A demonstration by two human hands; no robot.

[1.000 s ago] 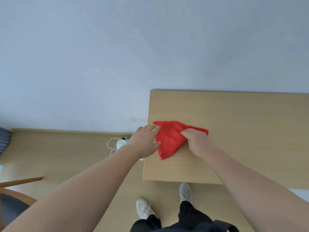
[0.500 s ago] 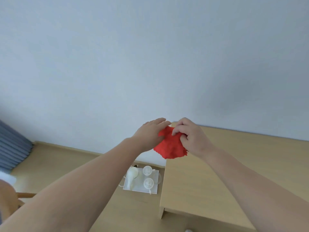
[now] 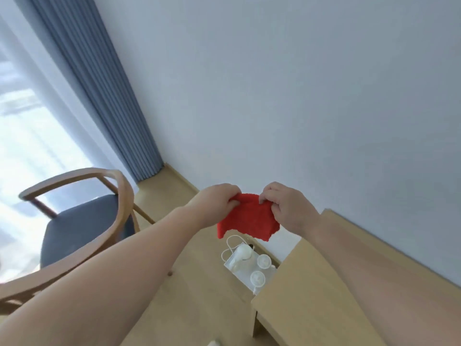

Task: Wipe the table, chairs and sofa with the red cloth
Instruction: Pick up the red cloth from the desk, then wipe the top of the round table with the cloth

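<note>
The red cloth [image 3: 247, 219] hangs in the air in front of the wall, spread between both hands. My left hand [image 3: 215, 202] pinches its upper left edge. My right hand [image 3: 287, 207] pinches its upper right edge. The light wooden table [image 3: 301, 303] lies at the lower right, below and right of the cloth, partly hidden by my right forearm. A wooden chair [image 3: 82, 221] with a dark blue seat and curved backrest stands at the left, behind my left forearm. No sofa is in view.
A white tray [image 3: 240, 269] with a white kettle [image 3: 242, 253], its cord and two cups [image 3: 260, 269] sits on the wooden floor between chair and table. Blue curtains [image 3: 99, 91] and a bright window fill the upper left.
The cloth has been lifted off the table and now hangs stretched between both hands. The view has swung left and up, bringing the chair, curtain and window into sight.
</note>
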